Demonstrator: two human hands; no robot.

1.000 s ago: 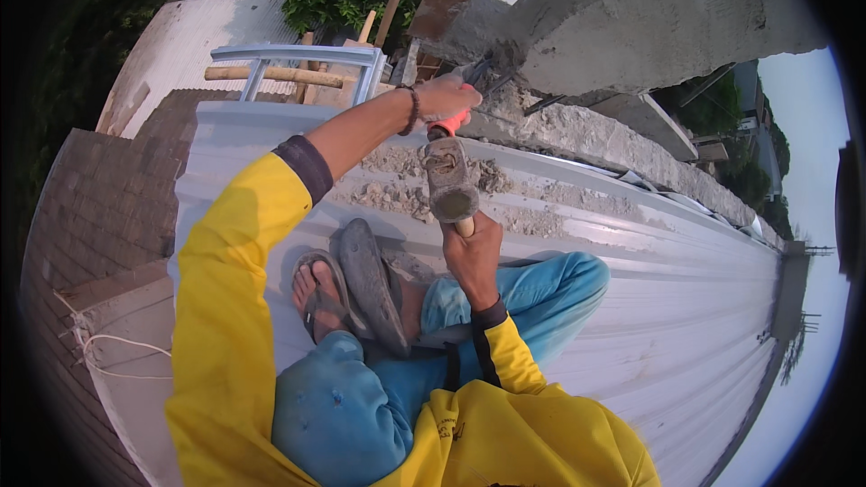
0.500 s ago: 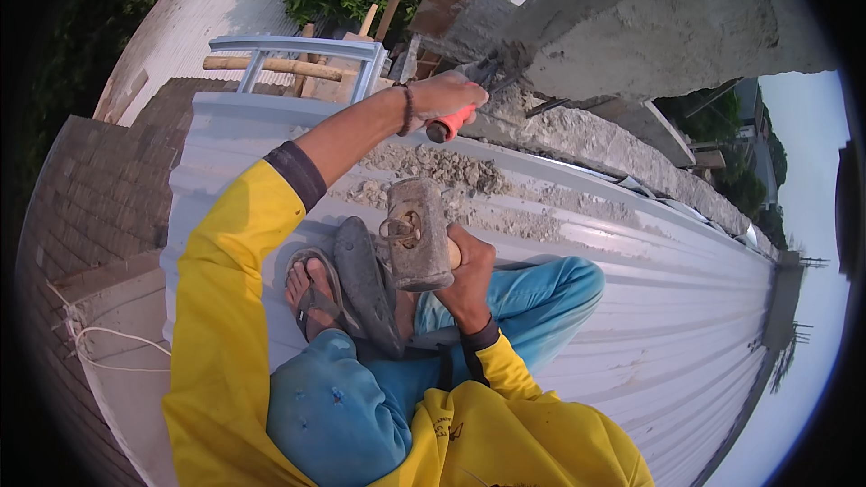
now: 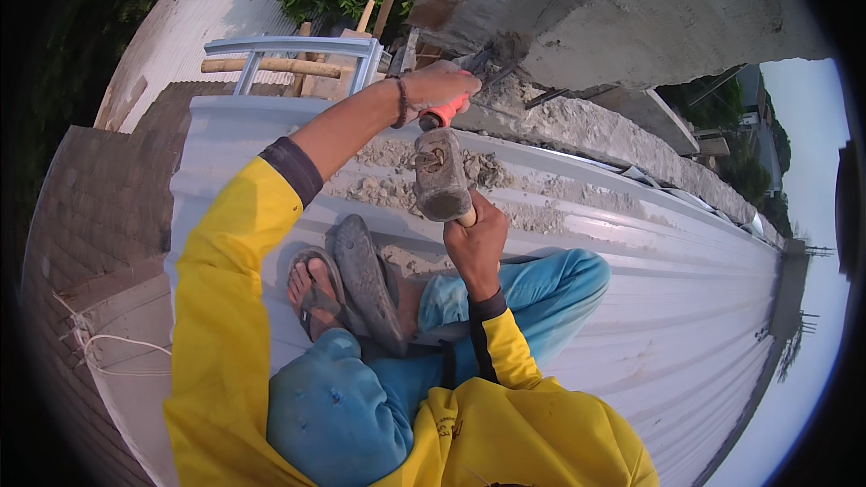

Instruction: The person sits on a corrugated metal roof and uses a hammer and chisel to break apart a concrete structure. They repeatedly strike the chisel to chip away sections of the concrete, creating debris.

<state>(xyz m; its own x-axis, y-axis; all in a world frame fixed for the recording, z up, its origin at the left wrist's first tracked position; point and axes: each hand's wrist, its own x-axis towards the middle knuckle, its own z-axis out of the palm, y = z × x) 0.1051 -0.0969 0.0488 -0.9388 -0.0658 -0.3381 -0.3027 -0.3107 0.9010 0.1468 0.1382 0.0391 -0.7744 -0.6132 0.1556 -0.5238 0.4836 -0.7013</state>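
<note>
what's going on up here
Someone in a yellow top sits on a pale corrugated metal roof. Their left fingers grip a red-handled tool aimed toward rough grey concrete. Their right fingers hold a blocky grey hammer by its wooden handle, head near the tool's dark end; contact is unclear. Grey rubble lies on the roof.

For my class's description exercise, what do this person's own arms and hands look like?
The left sleeve is yellow, its dark cuff well short of the wrist, which wears a dark beaded bracelet. The right sleeve is yellow, dark-cuffed near the wrist. Left hand and right hand are gloveless.
</note>
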